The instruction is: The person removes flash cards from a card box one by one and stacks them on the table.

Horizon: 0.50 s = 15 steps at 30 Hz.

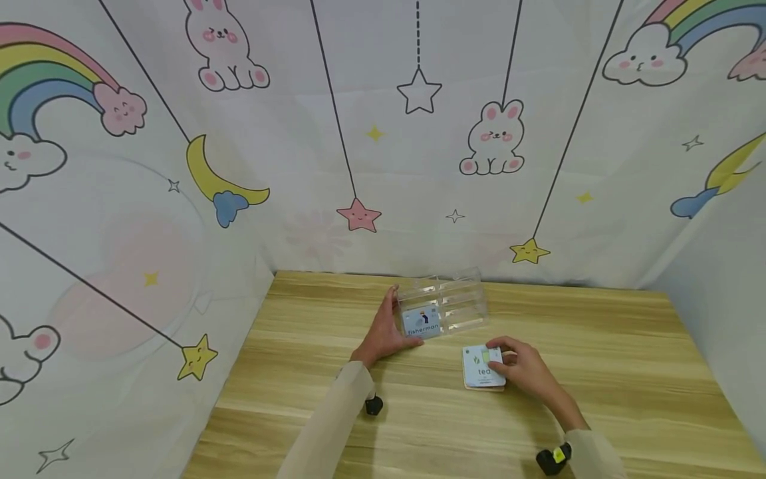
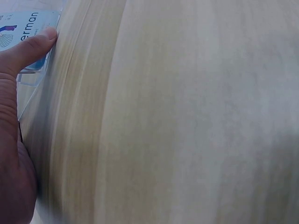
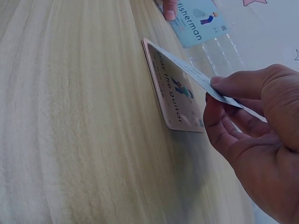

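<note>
My left hand (image 1: 384,334) grips the left side of a clear plastic tray (image 1: 465,313) divided into several compartments, its thumb at the front edge. A blue "fisherman" card (image 1: 421,322) lies in the tray's front left compartment. Between the thumb and fingers of my right hand (image 1: 528,370) is the edge of a pale blue "tea" card (image 1: 475,374). In the right wrist view that card is tilted up on one side, its far edge still touching a small stack. A pink "play the guitar" card (image 3: 170,95) tops this stack, flat on the table.
The wood-grain table (image 1: 610,359) reaches back to a white cloth backdrop (image 1: 419,166) printed with rabbits, stars and rainbows. The tray stands close to that backdrop. The stack lies in front of the tray, a little to its right.
</note>
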Each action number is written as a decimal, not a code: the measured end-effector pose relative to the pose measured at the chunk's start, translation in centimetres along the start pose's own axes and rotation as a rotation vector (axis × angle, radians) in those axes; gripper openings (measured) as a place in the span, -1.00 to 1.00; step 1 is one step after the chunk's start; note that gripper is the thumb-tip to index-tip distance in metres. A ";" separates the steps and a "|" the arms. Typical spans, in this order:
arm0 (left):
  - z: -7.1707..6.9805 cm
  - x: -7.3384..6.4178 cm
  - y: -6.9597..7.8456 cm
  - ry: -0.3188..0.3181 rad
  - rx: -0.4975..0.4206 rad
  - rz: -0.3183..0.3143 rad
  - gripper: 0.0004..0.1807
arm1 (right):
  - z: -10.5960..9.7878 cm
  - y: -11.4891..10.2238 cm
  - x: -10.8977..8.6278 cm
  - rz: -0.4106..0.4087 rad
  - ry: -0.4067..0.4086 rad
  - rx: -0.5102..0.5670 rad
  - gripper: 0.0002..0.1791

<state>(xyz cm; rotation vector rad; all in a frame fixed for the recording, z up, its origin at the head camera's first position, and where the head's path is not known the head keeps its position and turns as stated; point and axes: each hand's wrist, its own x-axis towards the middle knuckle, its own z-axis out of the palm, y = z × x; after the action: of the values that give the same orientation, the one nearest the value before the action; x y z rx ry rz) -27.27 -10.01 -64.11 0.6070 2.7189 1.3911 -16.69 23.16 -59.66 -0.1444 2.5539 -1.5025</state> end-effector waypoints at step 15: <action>-0.1 -0.1 0.0 -0.007 0.014 -0.009 0.55 | 0.4 0.6 -0.1 -0.010 -0.020 -0.030 -0.60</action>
<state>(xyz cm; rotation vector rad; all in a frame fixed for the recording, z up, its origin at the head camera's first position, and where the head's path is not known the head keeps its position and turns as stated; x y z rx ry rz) -27.22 -10.08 -64.08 0.5980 2.7243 1.3669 -16.47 23.15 -60.36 -0.1750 2.5644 -1.4598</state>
